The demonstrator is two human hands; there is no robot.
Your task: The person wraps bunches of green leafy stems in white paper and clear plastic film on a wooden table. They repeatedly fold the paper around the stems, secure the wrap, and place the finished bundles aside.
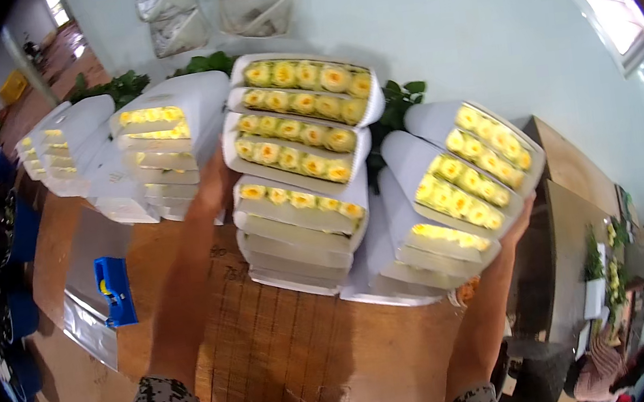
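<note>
Head view: the left hand (217, 173) is placed at the near flank of the central stack of sleeved yellow roses (297, 156), the right hand (521, 222) at the outer flank of the right stack (452, 194). Both hands are partly hidden; finger opening and firmness of hold cannot be told. Both stacks are located right of the blue tape dispenser (115, 292), the central one nearer to it. A slide of upper bundles is judged possible, caused by smooth sleeves and tilted layers; petals could be bruised if uneven side pressure is applied. Flower ends are pointed toward the wearer, and leaves (398, 105) are seen behind; long axes are therefore judged to run toward the wall (469, 25). The right stack appears skewed, its blooms turned away from the dispenser, though lens distortion may be involved.
</note>
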